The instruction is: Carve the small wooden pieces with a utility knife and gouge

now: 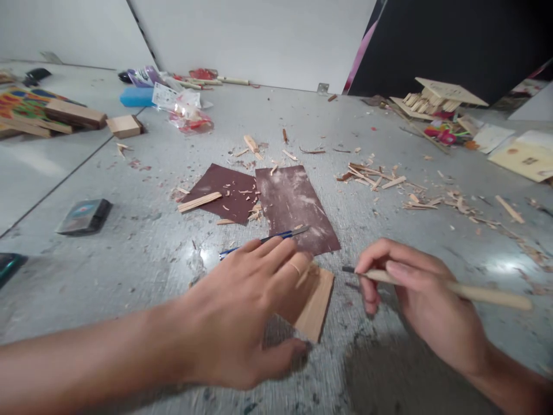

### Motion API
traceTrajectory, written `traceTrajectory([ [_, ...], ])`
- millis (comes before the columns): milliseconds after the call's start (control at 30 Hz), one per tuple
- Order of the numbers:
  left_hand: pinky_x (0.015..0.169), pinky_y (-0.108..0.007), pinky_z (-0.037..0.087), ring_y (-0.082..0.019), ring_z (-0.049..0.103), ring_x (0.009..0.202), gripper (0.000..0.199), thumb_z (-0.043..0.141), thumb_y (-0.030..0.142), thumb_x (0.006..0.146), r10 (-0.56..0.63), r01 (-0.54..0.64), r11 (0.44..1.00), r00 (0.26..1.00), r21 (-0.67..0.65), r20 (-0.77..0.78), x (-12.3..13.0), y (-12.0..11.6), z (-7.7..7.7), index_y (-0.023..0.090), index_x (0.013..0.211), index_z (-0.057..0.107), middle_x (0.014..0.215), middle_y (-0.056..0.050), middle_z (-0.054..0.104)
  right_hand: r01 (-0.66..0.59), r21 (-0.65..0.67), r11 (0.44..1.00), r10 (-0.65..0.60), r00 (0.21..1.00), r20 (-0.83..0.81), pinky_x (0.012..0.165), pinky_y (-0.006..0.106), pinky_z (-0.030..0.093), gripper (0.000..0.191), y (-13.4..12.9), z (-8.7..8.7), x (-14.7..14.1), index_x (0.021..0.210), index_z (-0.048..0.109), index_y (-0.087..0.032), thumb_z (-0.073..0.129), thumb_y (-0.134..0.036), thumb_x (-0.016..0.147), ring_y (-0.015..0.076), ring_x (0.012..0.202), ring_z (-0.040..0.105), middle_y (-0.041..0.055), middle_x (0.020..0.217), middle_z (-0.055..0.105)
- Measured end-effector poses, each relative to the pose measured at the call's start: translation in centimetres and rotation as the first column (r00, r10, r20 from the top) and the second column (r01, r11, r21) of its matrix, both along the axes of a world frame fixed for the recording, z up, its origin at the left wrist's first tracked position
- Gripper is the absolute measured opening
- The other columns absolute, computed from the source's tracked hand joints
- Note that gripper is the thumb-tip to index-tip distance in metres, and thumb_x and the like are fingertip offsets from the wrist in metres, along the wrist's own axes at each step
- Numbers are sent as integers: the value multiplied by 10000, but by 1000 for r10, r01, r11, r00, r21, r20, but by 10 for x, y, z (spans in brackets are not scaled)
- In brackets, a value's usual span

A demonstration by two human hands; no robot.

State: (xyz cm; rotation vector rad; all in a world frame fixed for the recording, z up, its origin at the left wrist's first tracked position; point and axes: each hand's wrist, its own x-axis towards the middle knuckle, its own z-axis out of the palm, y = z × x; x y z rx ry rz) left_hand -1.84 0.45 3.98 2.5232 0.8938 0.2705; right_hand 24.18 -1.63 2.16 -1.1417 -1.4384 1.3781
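At the far left, a wood block [124, 126] is set on the table [155, 225], with a small box [82, 218] placed nearer. Toward the middle, a dark brown sheet [207, 183] is strewn with shavings [256, 213]. In the near middle, a flat wooden piece [318, 305] is partly covered by the left hand [246, 305]; the thumb is spread, but whether the piece is gripped cannot be told. Just beyond, a slim blue tool [283, 236] is laid partly across a second brown sheet [294, 199]. At the near right, a pale-handled tool [492, 295] is pinched by the right hand [415, 294], its dark tip apart from the wooden piece.
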Motion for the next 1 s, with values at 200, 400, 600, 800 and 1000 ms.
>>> traceTrajectory([
  [200,748,-401,490,-274,598,907,396,757,435,848,-11,13,997,999,72,-40,5,0,-12,144,1063,598,1052,-101,617,2,4,1000,-3,997,71,625,280,508,375,-13,0,-12,987,730,-209,406,-386,1056,169,661,643,32,718,689],
  [400,604,-348,404,-211,544,725,490,695,646,869,-40,12,945,996,326,77,6,-9,-33,173,911,576,904,-44,603,11,28,1000,-15,990,137,710,231,518,333,-13,-14,-21,910,727,-228,481,-399,1055,147,809,650,23,849,702],
  [600,564,-325,390,-169,509,649,212,518,285,1016,-51,-2,950,986,312,161,5,-9,-35,180,848,593,818,-23,592,-10,31,999,5,986,165,739,213,507,259,-13,-17,-19,931,709,-240,490,-319,1045,129,821,641,4,850,696],
  [800,660,-275,475,-131,599,723,108,565,156,967,137,-114,988,954,-100,268,8,0,-33,186,962,668,907,-14,659,-19,42,999,10,980,201,730,240,495,247,-13,-18,-16,927,705,-236,492,-296,1037,136,809,642,1,840,695],
  [1000,637,-256,459,-118,567,689,92,645,92,882,275,-191,914,941,-357,199,17,11,-25,181,869,660,892,8,641,-30,82,996,8,965,263,729,276,475,244,-14,-15,-19,921,700,-237,486,-283,1026,147,808,637,0,840,687],
])
